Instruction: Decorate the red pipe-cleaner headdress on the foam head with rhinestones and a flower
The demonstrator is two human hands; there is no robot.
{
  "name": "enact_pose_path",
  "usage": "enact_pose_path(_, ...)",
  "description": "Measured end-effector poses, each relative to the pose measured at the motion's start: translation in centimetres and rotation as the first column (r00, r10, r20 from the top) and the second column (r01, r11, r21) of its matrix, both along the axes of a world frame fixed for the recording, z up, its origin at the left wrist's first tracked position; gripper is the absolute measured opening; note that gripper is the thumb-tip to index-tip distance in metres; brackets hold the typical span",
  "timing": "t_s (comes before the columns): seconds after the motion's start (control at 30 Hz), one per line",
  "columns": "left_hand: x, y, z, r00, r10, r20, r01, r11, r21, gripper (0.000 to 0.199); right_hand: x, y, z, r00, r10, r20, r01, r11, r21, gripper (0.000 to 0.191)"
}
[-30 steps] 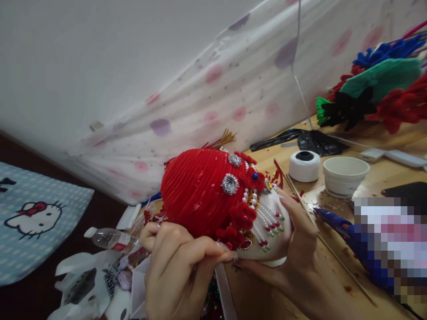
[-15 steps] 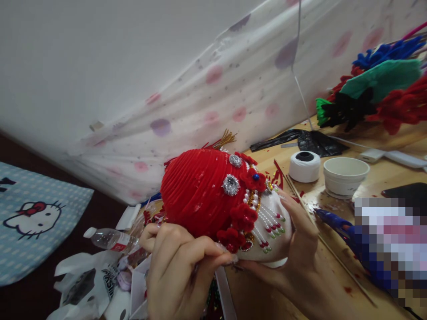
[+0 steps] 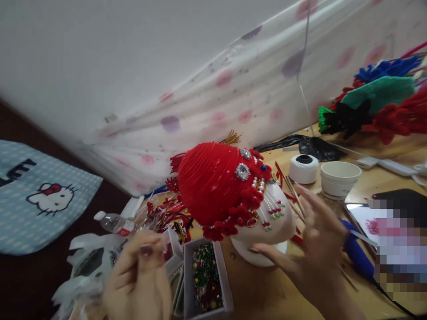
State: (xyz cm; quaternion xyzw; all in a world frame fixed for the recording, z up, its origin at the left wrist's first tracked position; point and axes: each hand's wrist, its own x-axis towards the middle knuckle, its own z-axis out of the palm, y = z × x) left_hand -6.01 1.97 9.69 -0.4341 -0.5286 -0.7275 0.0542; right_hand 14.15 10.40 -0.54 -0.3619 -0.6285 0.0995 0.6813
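A white mannequin head stands on a round base and wears a red pleated cap. Red flowers, silver gems and hanging strings of pearly beads trim the cap's edge. To the lower left, away from the cap, my left hand is closed, with thumb and fingertips pinched together; what they hold is blurred and too small to name. My right hand is spread open at the right of the mannequin head, thumb apart from the fingers.
A box of green and gold beads lies below the cap. A bottle and plastic bags are at left. A thread spool, white cup, blue glue gun and phone are at right.
My left hand has left the cap's lower edge and moved down and left. My right hand has let go of the mannequin head and opened. The bead box now shows.
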Motion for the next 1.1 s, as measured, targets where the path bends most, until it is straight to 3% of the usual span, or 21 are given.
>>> enact_pose_path(0.07,1.9,-0.2,-0.4,0.969,-0.139,0.206,0.150,0.988,-0.039,0.033,0.1,-1.8,0.8,0.991,-0.032,-0.128,0.033,0.999,0.005,0.060)
enact_pose_path(0.13,3.2,-0.8,-1.0,0.921,-0.208,0.330,0.240,0.969,-0.059,0.032,0.0,-3.7,2.1,0.989,0.081,-0.123,-0.074,0.995,0.064,0.032)
enact_pose_path(0.27,3.8,-3.5,-3.1,0.851,-0.193,0.488,0.307,0.937,-0.165,0.029,-1.4,-6.1,5.1,0.922,0.374,0.102,-0.385,0.915,0.120,0.030)
enact_pose_path(0.4,3.4,-5.7,-4.6,0.867,-0.225,0.444,0.391,0.860,-0.327,0.032,-2.9,-7.0,6.8,0.881,0.430,0.198,-0.450,0.890,0.070,0.018)
enact_pose_path(0.5,3.5,-6.4,-4.7,0.893,-0.277,0.354,0.410,0.826,-0.387,0.030,-3.4,-7.6,6.8,0.896,0.370,0.247,-0.404,0.909,0.102,0.018)
enact_pose_path(0.63,4.1,-6.6,-4.2,0.913,-0.304,0.273,0.394,0.833,-0.389,0.029,-3.5,-7.9,6.3,0.934,0.190,0.302,-0.262,0.940,0.218,0.021)
enact_pose_path(0.83,5.5,-6.8,-3.9,0.944,-0.319,0.080,0.328,0.889,-0.319,0.019,-2.8,-7.8,5.7,0.934,0.146,0.327,-0.238,0.935,0.263,0.020)
enact_pose_path(0.97,3.3,-6.4,-5.3,0.979,-0.177,0.100,0.201,0.915,-0.351,0.023,-1.0,-6.8,4.8,0.961,0.124,0.249,-0.180,0.959,0.218,0.016)
enact_pose_path(1.1,-0.3,-5.2,-5.3,0.975,-0.156,0.161,0.203,0.919,-0.338,0.029,1.8,-4.4,4.4,0.989,-0.039,0.140,0.014,0.984,0.176,0.023)
